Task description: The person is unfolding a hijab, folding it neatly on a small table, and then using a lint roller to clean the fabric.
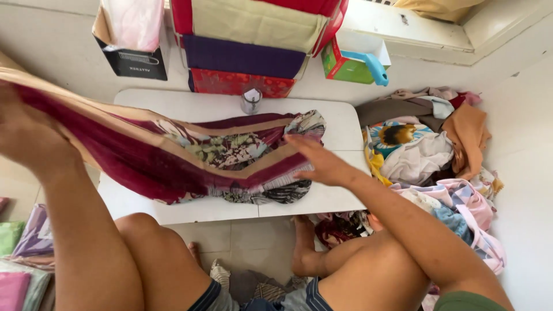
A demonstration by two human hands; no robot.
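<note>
Maroon patterned cloth (173, 155) is stretching taut over the low white table (340, 124)'s middle: left hand (26, 135) is grasping one end aloft, right hand (319, 161) is flattening it, fingers released.

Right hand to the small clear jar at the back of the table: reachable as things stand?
Probably yes. The right hand lies open on the maroon patterned cloth, and the clear jar stands just beyond it on the white table. Only the low, bunched cloth lies between them; the left hand lifts its other end.
</note>
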